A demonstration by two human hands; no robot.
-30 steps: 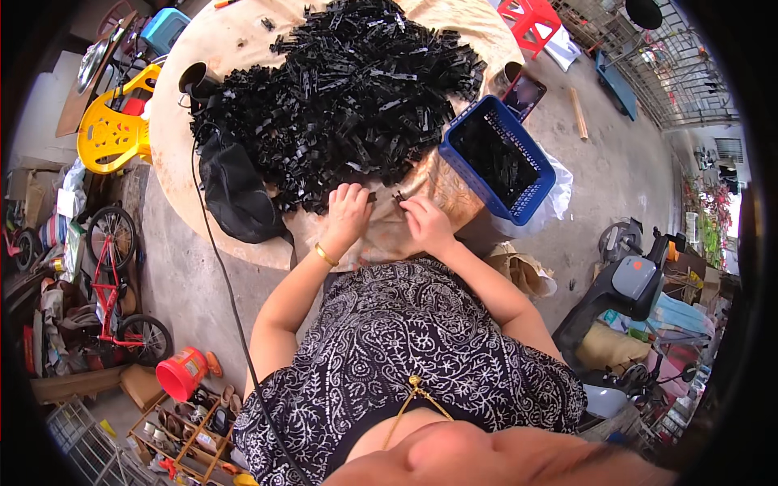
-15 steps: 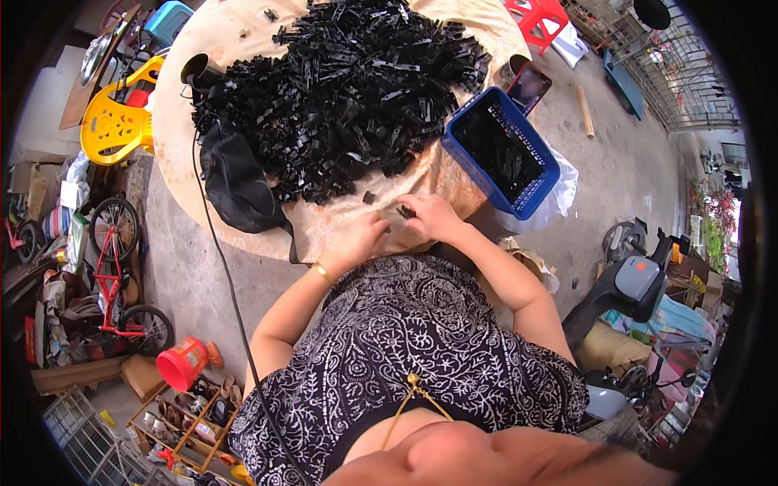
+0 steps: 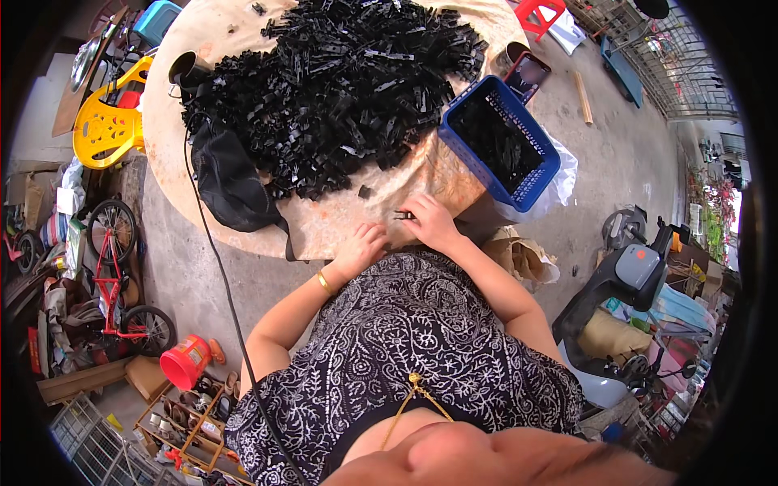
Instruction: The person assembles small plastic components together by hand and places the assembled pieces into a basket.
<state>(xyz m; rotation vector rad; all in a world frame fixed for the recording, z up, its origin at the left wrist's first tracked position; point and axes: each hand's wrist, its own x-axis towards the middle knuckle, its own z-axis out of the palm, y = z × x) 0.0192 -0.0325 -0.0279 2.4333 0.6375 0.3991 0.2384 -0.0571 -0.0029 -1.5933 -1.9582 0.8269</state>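
Your right hand, on the near side of the black heap, pinches a small dark piece between thumb and fingertips, one end jutting leftward; so slim a thing probably needs just that light grip. Your left hand is low beside it, farther from the heap, fingers bent; I cannot tell whether they close on anything. A loose black piece lies just off the heap's near edge, on the bare strip of the cloth-covered table, which likely gives your fingers room clear of the tangle. Right of the heap, the blue basket holds more dark pieces, perhaps set there for your right hand's easy reach. Beyond it, also right of the heap, a phone stands tilted, seemingly so its screen faces you. Left of the heap, touching it, lies a black bag.
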